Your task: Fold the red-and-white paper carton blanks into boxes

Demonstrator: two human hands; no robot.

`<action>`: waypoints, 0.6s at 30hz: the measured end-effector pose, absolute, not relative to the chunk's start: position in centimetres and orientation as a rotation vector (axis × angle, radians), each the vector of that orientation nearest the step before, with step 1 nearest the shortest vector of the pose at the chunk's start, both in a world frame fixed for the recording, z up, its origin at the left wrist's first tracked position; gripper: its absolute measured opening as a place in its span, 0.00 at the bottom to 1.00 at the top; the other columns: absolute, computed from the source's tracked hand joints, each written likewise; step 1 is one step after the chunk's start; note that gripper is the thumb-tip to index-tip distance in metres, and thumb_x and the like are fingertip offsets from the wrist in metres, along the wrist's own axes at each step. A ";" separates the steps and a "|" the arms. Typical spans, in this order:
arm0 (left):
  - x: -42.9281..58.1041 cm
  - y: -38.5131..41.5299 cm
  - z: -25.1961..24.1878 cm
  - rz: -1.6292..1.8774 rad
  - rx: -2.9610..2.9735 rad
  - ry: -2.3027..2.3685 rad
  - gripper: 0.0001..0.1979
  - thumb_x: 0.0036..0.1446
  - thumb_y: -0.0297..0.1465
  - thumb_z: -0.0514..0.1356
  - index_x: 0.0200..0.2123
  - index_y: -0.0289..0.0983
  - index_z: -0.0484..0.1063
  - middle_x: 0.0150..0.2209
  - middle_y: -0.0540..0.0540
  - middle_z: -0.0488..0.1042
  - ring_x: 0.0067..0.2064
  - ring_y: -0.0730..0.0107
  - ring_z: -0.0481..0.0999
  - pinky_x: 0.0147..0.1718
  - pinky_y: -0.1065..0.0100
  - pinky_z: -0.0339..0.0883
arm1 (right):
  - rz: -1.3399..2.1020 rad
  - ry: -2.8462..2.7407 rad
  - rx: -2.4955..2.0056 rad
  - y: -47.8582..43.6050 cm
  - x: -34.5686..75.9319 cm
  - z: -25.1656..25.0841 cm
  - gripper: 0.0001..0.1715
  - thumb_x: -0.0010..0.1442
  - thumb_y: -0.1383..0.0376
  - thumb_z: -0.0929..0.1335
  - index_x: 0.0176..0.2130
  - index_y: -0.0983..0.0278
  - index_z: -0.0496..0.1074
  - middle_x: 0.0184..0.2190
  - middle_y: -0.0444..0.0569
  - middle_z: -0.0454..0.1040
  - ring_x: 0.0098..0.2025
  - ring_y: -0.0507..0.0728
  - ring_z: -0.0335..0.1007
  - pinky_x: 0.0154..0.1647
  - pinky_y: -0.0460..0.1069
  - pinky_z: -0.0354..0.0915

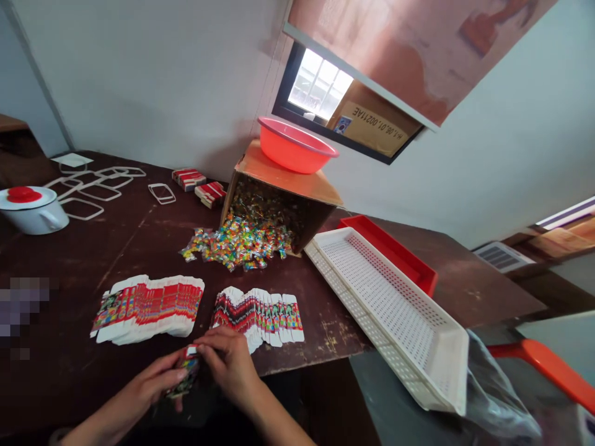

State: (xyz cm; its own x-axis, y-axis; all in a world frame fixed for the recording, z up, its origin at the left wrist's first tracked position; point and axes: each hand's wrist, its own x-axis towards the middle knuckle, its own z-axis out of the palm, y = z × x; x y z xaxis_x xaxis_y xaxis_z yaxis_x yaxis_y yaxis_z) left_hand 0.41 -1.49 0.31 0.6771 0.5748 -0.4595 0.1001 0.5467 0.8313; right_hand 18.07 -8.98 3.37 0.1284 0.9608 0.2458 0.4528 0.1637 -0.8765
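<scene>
A small printed box [185,373] is in my left hand [155,383], with the thumb across its face. My right hand [229,359] is at the box's upper end, fingers closed on its white flap. Just beyond my hands lie two fanned rows of flat printed cartons, a left row [160,303] and a right row [260,313]. Behind them, wrapped colourful candies [246,238] spill out of a tipped cardboard box [320,223].
A red basin [297,148] sits on the cardboard box. White [395,310] and red [400,254] trays stand to the right. A lidded mug [35,214], pale loops [86,189] and red-and-white packs [188,178] are at the back left.
</scene>
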 end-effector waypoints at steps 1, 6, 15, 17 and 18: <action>0.4 -1.7 0.2 0.307 0.988 0.810 0.28 0.45 0.44 0.69 0.49 0.37 0.77 0.39 0.43 0.79 0.36 0.58 0.74 0.32 0.63 0.72 | 0.640 -1.512 -1.426 -9.2 18.2 3.2 0.16 0.65 0.57 0.65 0.45 0.60 0.79 0.39 0.51 0.78 0.40 0.55 0.72 0.42 0.48 0.67; 1.0 -3.4 -0.5 0.198 0.921 0.752 0.28 0.48 0.45 0.68 0.51 0.38 0.75 0.38 0.44 0.78 0.38 0.58 0.75 0.28 0.65 0.70 | 0.524 -1.690 -1.420 -12.3 19.0 2.8 0.18 0.66 0.59 0.63 0.53 0.58 0.74 0.43 0.52 0.78 0.41 0.57 0.70 0.44 0.51 0.63; 6.4 -7.5 1.4 -0.104 0.852 0.559 0.30 0.50 0.47 0.66 0.52 0.36 0.72 0.33 0.45 0.76 0.35 0.60 0.77 0.23 0.70 0.67 | 0.525 -1.336 -1.566 -18.6 20.9 2.0 0.14 0.63 0.62 0.67 0.48 0.54 0.77 0.38 0.50 0.79 0.39 0.56 0.71 0.41 0.50 0.66; 7.4 -7.6 1.9 -0.164 0.871 0.513 0.31 0.50 0.48 0.66 0.53 0.37 0.72 0.35 0.44 0.77 0.36 0.60 0.77 0.25 0.69 0.69 | 0.577 -1.201 -1.555 -20.0 21.7 2.1 0.13 0.62 0.59 0.68 0.46 0.54 0.78 0.40 0.50 0.78 0.41 0.57 0.72 0.43 0.51 0.66; 7.8 -7.5 2.1 -0.181 0.879 0.486 0.31 0.50 0.48 0.66 0.54 0.38 0.72 0.38 0.43 0.78 0.39 0.58 0.77 0.28 0.67 0.70 | 0.624 -1.143 -1.557 -20.9 22.5 2.4 0.12 0.62 0.57 0.69 0.44 0.54 0.79 0.40 0.50 0.78 0.42 0.57 0.72 0.45 0.51 0.66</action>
